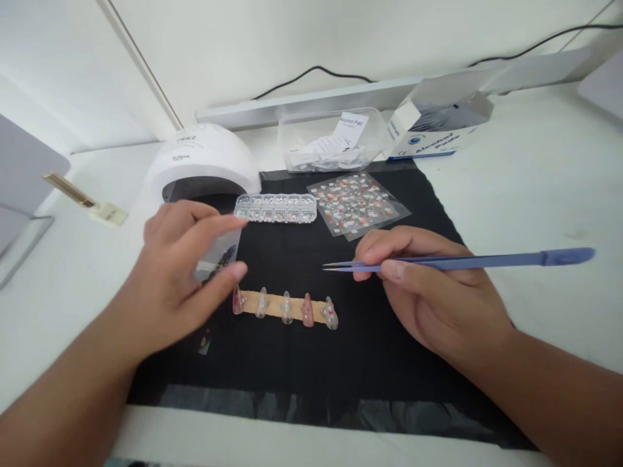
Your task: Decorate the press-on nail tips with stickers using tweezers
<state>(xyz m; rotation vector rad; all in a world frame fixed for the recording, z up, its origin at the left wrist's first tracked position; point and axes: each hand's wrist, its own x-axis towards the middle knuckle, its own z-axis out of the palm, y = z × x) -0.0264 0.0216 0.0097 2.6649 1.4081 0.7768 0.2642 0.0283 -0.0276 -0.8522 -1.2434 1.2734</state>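
Note:
My right hand grips blue tweezers, their two fine tips slightly parted and pointing left over the black mat. Nothing shows between the tips. My left hand hovers left of centre, thumb and index finger spread apart with nothing held. Below and between the hands lies a tan strip carrying several press-on nails, some clear and some pink. A clear compartment case of small gems sits just beyond my left fingertips. My left hand partly covers a clear packet with dark bits.
Nail sticker sheets overlap at the mat's far side. Behind stand a white nail lamp, a clear bin with alcohol pad packets, and an alcohol pads box. Thin sticks in a holder are at left.

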